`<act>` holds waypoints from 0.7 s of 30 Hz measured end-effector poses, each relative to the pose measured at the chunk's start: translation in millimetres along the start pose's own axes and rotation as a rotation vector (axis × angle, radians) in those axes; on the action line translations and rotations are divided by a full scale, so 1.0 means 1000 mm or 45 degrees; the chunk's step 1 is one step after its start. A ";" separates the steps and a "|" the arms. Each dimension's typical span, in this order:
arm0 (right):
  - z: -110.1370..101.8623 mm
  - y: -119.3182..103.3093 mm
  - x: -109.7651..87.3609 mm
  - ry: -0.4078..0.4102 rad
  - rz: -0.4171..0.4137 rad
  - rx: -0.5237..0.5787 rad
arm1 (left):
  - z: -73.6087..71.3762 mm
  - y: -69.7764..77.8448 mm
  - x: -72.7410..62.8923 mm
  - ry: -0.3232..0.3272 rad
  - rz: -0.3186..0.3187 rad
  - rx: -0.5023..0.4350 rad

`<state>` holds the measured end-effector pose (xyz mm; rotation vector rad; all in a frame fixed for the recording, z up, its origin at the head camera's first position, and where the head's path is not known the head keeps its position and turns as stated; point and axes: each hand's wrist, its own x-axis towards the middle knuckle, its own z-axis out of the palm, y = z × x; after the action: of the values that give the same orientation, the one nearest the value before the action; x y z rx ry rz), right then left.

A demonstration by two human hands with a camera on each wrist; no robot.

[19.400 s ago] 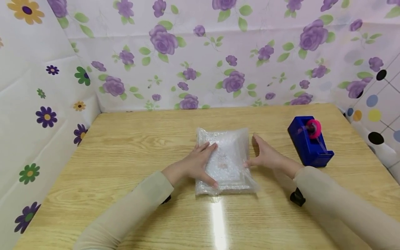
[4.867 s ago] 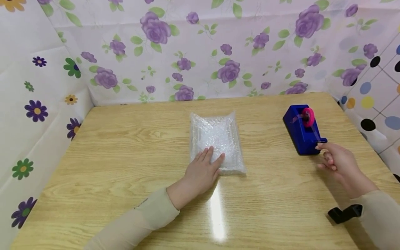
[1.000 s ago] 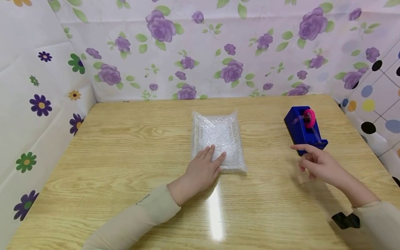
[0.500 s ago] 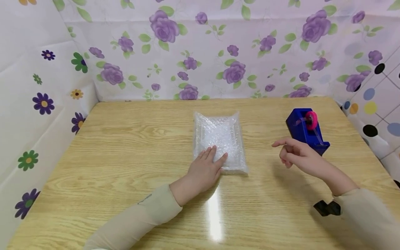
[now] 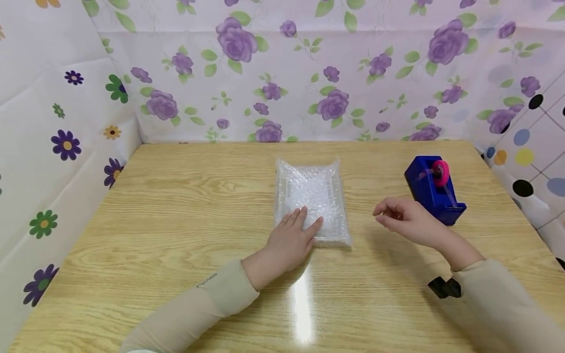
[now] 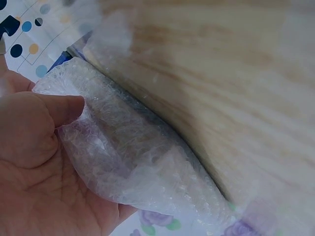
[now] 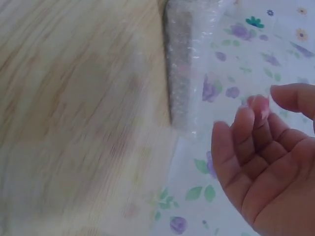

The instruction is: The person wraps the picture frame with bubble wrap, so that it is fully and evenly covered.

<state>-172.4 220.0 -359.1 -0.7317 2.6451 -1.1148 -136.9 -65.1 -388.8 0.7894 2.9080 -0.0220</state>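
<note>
A flat package in bubble wrap (image 5: 309, 186) lies on the table, its wrapped contents blurred by the plastic. My left hand (image 5: 291, 240) rests spread on its near left part, fingers straight. In the left wrist view the thumb (image 6: 66, 109) lies along the bubble wrap. Right of the package, my right hand (image 5: 412, 220) hovers above the table with bent fingers, thumb close to the index finger. The right wrist view shows a small pinkish, see-through piece of tape (image 7: 263, 105) at the fingertips. Behind this hand stands a blue tape dispenser (image 5: 434, 191) with a pink-cored roll.
The wooden table (image 5: 185, 206) meets a flowered sheet (image 5: 300, 73) at the back. Flower-patterned and dotted sheets line the left and right sides. A black wrist piece (image 5: 445, 288) hangs under the right sleeve.
My right hand was at the dispenser's front edge seconds ago. It has come left toward the package, and its outstretched index finger has bent toward the thumb. The left hand stays on the package.
</note>
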 end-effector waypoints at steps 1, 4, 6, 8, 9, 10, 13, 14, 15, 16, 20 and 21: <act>-0.001 0.000 0.000 -0.001 0.039 -0.064 | 0.000 0.000 0.000 -0.004 -0.002 0.000; -0.003 0.003 -0.002 -0.020 0.149 -0.243 | 0.000 0.000 0.000 -0.020 -0.009 -0.001; -0.004 0.007 -0.004 -0.042 0.194 -0.335 | 0.000 0.000 0.001 -0.023 -0.010 0.005; -0.005 0.010 -0.006 -0.067 0.237 -0.407 | -0.001 0.000 0.000 -0.024 -0.010 0.009; -0.006 0.012 -0.007 -0.084 0.257 -0.438 | 0.000 0.000 0.001 -0.023 -0.010 0.011; -0.006 0.014 -0.008 -0.098 0.277 -0.459 | -0.001 0.001 0.000 -0.024 -0.010 0.010; -0.009 0.020 -0.012 -0.127 0.329 -0.504 | -0.001 0.001 0.000 -0.023 -0.009 0.006; -0.010 0.022 -0.014 -0.127 0.339 -0.513 | -0.002 0.001 0.000 -0.021 -0.008 0.004; -0.011 0.022 -0.015 -0.121 0.346 -0.520 | -0.002 0.001 0.000 -0.022 -0.008 0.002; -0.011 0.023 -0.016 -0.107 0.347 -0.525 | -0.002 0.001 0.000 -0.022 -0.007 0.002; -0.013 0.024 -0.017 -0.030 0.304 -0.543 | -0.002 0.001 0.000 -0.018 -0.006 0.005; -0.013 0.023 -0.017 -0.010 0.285 -0.544 | -0.002 0.001 0.000 -0.017 -0.007 0.006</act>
<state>-171.1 250.2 -366.9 -0.4801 2.9012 -0.4931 -136.2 -63.9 -386.7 0.7795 2.8986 -0.0346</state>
